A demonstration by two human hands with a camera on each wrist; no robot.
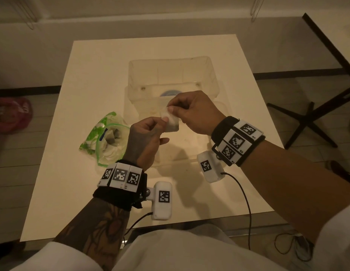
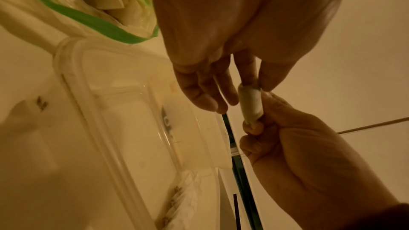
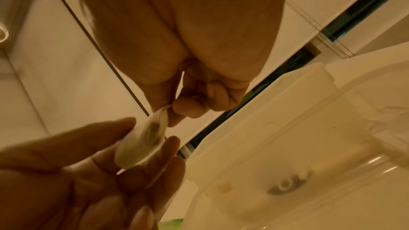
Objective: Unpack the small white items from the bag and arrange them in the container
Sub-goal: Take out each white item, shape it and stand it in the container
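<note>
Head view, item: a small white sachet [image 1: 171,122] sits at the frame's centre, held in the air between both hands above the near part of the clear container [image 1: 213,75].
Head view, left hand: the left hand [image 1: 145,139] pinches the sachet's lower left edge with thumb and forefinger; the other fingers curl loosely.
Head view, right hand: the right hand [image 1: 195,112] pinches the upper right edge, fingers curled in.
Head view, axis: the sachet's long side runs from upper left to lower right, and the container's open floor lies directly behind and below it.
Head view, bag: the green-edged bag [image 1: 103,139] lies open on the table [image 1: 72,192] at left centre, just beside the container, with more sachets inside.

Left wrist view, grip: the sachet [image 2: 251,104] shows edge-on at centre right, nipped at its top by the left fingertips [image 2: 268,83] and at its bottom by the right hand [image 2: 309,146].
Left wrist view, target: the container rim [image 2: 73,69] fills the left half; one item seems to lie already at lower centre.

Right wrist view, grip: the sachet [image 3: 143,142] hangs at centre left, its upper tip pinched by the right fingertips [image 3: 188,109], its lower body cradled by the left fingers [image 3: 168,148].
Right wrist view, target: the container wall [image 3: 265,128] stands to the right.

Judgement: both hands are equally near; either could lower the sachet straight into the container.
</note>
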